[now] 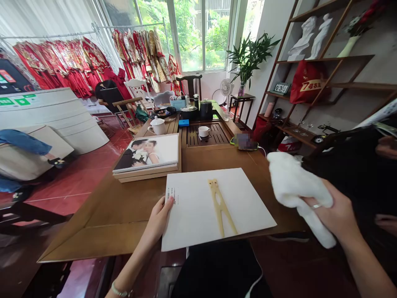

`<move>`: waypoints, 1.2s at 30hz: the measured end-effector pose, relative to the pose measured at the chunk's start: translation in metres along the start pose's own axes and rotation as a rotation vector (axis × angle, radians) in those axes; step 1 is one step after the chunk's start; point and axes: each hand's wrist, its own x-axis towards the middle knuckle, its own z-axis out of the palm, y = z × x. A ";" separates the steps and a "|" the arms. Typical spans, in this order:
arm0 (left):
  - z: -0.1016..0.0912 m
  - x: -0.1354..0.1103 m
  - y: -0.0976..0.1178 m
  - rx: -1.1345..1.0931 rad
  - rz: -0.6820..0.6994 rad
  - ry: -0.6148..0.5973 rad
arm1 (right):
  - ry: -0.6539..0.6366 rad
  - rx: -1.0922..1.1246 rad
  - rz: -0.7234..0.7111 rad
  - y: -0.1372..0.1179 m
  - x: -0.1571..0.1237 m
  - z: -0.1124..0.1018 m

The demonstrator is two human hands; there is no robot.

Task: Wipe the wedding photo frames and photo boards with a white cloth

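Observation:
A large white board [198, 207] lies flat on the wooden table [124, 207] in front of me, overhanging its near edge. A pale yellow clip-like tool [221, 205] rests on it. My left hand [159, 219] grips the board's left edge, thumb on top. My right hand [333, 211] is raised off the table's right corner, fingers closed round a white cloth [293, 182]. A ring shows on one finger.
A photo album [149, 156] lies on stacked boards at the table's left. Behind it are a tea tray, cups [204, 131], kettles and a phone [246, 142]. Shelves stand right, red garments hang left. Another person sits at far right [384, 149].

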 end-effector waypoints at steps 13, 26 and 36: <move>0.035 0.042 -0.001 0.331 0.070 -0.174 | -0.436 -0.140 -0.322 -0.020 0.005 0.053; 0.029 0.081 0.030 1.131 0.418 -0.278 | -0.565 -0.058 -0.412 -0.016 0.034 0.078; 0.051 0.079 0.032 1.431 0.410 -0.030 | -0.461 -0.049 -0.367 -0.026 0.035 0.085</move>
